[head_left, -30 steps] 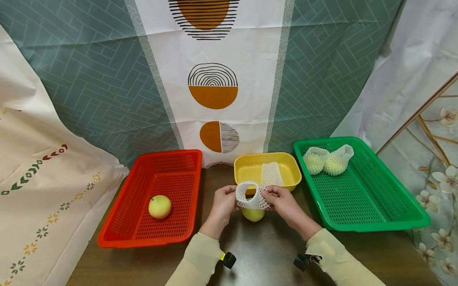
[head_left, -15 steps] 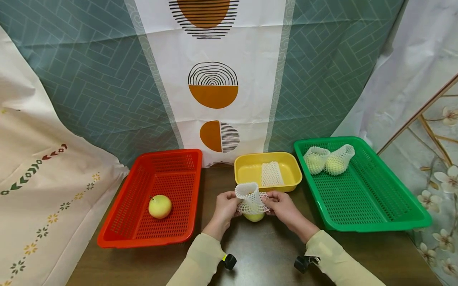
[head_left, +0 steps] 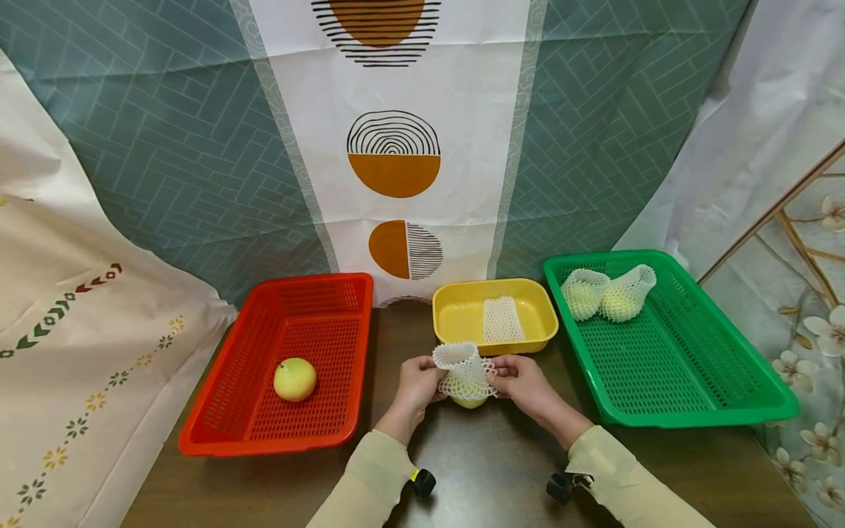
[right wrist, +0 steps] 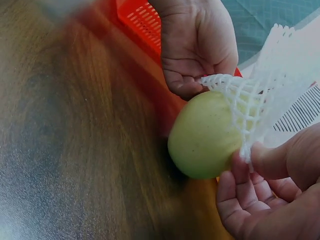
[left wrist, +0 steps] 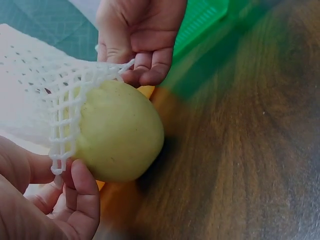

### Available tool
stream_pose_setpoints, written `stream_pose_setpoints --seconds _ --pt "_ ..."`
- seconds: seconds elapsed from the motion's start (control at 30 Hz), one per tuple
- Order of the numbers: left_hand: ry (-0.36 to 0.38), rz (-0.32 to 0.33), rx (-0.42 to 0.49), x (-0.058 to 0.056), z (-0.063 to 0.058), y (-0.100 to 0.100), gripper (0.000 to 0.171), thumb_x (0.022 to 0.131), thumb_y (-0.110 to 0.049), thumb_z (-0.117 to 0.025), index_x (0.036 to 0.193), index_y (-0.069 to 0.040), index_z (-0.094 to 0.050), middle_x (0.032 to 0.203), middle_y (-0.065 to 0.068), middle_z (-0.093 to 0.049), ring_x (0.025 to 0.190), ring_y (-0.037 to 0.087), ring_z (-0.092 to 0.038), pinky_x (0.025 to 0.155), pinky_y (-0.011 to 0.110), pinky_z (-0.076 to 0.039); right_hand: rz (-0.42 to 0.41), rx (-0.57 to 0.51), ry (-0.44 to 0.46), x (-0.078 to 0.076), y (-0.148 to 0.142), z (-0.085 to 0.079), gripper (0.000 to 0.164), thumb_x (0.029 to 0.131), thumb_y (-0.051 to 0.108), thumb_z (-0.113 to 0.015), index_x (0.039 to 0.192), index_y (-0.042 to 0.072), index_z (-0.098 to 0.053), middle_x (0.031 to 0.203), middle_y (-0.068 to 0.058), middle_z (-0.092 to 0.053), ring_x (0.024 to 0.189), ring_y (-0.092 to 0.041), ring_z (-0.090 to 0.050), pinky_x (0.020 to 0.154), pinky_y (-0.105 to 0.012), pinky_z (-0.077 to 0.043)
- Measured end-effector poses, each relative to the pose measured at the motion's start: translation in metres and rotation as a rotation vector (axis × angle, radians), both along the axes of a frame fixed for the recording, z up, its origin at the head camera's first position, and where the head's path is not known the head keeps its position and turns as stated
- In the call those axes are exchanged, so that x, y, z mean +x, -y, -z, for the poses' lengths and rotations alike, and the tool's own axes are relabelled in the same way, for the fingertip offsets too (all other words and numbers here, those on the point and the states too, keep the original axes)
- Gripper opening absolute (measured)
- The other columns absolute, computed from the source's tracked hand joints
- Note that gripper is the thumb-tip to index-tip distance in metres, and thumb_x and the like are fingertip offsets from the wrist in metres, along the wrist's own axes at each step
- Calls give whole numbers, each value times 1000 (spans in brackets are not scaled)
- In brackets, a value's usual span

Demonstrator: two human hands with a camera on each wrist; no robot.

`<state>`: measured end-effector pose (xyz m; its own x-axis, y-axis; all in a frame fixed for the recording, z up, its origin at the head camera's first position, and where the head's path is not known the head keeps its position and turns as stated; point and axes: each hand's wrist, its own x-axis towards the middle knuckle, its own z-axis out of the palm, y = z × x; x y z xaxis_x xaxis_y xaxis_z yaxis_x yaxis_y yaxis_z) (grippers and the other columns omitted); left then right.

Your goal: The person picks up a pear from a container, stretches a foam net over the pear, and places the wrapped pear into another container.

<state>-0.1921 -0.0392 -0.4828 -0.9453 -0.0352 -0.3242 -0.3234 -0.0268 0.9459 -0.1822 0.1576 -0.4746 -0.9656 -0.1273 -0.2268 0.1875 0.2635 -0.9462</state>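
A white foam net sleeve point(head_left: 462, 367) covers the upper part of a yellow-green pear point(left wrist: 125, 132) that stands on the table between my hands. My left hand point(head_left: 416, 384) pinches the sleeve's lower edge on the left side. On the opposite side my right hand point(head_left: 521, 378) pinches the same edge between thumb and fingers. The net's rim is stretched around the fruit, whose lower part shows bare in both wrist views. The sleeve's upper end stands up as an open tube above the pear.
At left, a red basket point(head_left: 365, 352) holds one bare pear point(head_left: 295, 380). Behind my hands, a yellow tray point(head_left: 455, 315) contains a flat net sleeve point(head_left: 503, 320). The green basket point(head_left: 719, 352) at right holds two net-covered pears point(head_left: 620, 299). A patterned cloth point(head_left: 581, 147) hangs behind the table.
Both hands have come down slightly with the net sleeve. Its edge has slid lower over the pear, and the tube's upper end has risen upright; less of the fruit shows.
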Motion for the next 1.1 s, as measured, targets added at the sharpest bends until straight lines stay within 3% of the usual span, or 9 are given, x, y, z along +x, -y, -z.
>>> stream_pose_setpoints --seconds 0.57,0.67,0.8,0.93,1.1 --pt "3 1 -39 -2 13 4 15 85 -6 -60 95 4 -63 77 4 -56 56 10 -53 49 23 -50 -34 40 17 0 -4 5 32 85 1 -63 116 -5 -57 95 -14 -61 79 -16 -58 67 -30 -55" --pt "-25 14 -89 -1 10 4 18 86 -11 -62 98 2 -64 80 5 -59 61 11 -55 53 25 -51 -65 75 24 1 -6 1 39 85 6 -64 122 -4 -54 106 -16 -62 86 -18 -60 71 -33 -55" --pt "-134 33 -266 1 -2 7 20 85 -8 -62 103 0 -66 91 10 -65 77 17 -60 61 26 -50 -91 116 5 0 -11 -11 47 86 7 -62 129 -3 -48 124 -19 -57 102 -24 -61 81 -37 -54" --pt "-249 128 -392 4 -17 17 32 78 4 -59 110 0 -65 106 18 -66 94 28 -63 71 30 -52 -125 111 -49 -1 -15 -24 51 84 7 -64 131 -2 -46 129 -21 -53 110 -32 -58 88 -39 -52" --pt "-262 320 -329 8 -30 22 53 71 3 -70 123 -4 -59 121 18 -61 110 35 -59 89 44 -51 -195 98 -86 -2 -12 -30 65 75 22 -78 131 6 -49 131 -11 -55 115 -30 -57 91 -41 -50"
